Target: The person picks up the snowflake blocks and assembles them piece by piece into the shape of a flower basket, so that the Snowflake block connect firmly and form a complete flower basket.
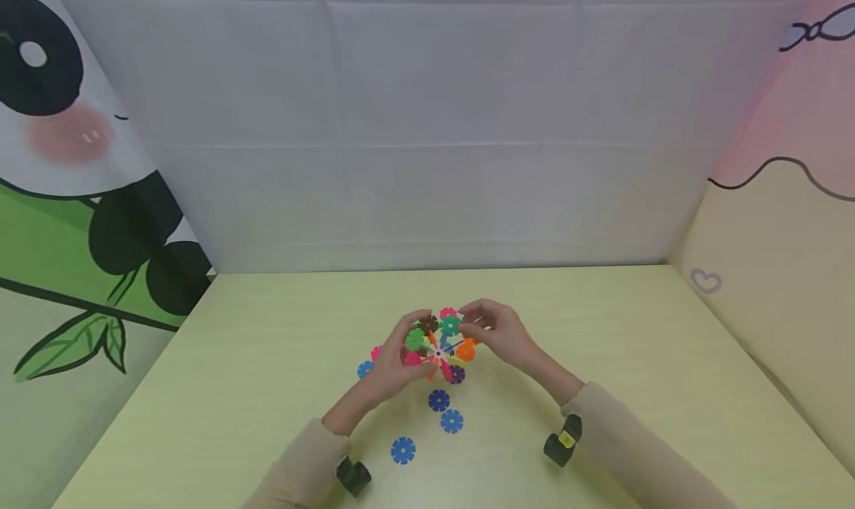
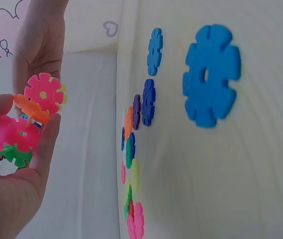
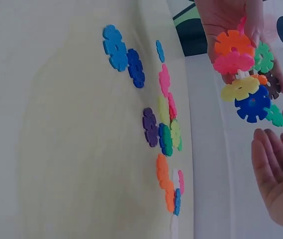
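My left hand [image 1: 394, 360] holds a cluster of interlocked flower-shaped plastic discs [image 1: 439, 353] above the table, thumb and fingers around it. Pink discs [image 2: 43, 94], an orange disc [image 2: 32, 108] and a green disc [image 2: 18, 155] show in the left wrist view. From the other side, the right wrist view shows a yellow disc [image 3: 239, 88] and a blue disc [image 3: 253, 104] joined near a white centre. My right hand [image 1: 497, 331] is at the cluster's right side. Its thumb tip is right at the edge of a green disc [image 3: 274, 115], the fingers extended and apart from the thumb.
Loose discs lie on the pale table [image 1: 267, 390]: a light blue disc [image 1: 403, 450] near the front, another blue disc [image 1: 452, 421] and a dark blue disc [image 1: 439, 400] behind it. Several more, including a purple disc [image 3: 150, 127], lie beyond. A white backdrop [image 1: 441, 160] stands behind the table.
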A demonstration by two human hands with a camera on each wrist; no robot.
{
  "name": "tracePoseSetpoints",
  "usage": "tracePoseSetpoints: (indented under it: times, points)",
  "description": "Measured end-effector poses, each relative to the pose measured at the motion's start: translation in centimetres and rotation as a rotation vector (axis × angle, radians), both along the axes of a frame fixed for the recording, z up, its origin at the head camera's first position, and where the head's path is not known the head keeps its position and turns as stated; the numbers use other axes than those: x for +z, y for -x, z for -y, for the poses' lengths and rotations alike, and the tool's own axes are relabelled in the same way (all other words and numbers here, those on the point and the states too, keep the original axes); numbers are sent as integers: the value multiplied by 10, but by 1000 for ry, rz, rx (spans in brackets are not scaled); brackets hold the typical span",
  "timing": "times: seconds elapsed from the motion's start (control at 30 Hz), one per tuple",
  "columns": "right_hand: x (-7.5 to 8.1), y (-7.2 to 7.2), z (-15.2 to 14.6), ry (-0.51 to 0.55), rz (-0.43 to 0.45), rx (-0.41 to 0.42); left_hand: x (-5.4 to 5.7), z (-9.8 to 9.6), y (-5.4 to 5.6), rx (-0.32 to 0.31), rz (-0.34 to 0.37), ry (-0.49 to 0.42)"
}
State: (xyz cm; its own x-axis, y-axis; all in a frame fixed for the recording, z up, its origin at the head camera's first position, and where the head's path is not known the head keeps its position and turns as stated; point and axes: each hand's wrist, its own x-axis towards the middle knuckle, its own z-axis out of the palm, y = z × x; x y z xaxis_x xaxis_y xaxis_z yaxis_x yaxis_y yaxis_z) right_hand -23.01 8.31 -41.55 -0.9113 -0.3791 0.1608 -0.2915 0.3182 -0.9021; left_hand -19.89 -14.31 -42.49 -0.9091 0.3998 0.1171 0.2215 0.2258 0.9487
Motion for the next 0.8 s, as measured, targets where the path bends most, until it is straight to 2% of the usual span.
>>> tracePoseSetpoints:
  times: [0.1, 0.17, 0.23, 0.33, 0.53, 0.8]
  points:
    - [-10, -10, 0, -62, 76, 32, 1, 12, 3, 80, 25, 8]
    - [-19, -18, 2, -140, 130, 96, 2, 21, 5, 118, 27, 30]
    - [-28, -26, 5, -226, 157, 172, 4, 30, 7, 142, 18, 59]
    - [-37, -36, 10, -318, 172, 250, 7, 41, 9, 139, 6, 95]
    - [-44, -44, 14, -407, 140, 270, 6, 50, 8, 139, -6, 125]
    - [-39, -45, 16, -425, 110, 288, 10, 48, 3, 162, 16, 111]
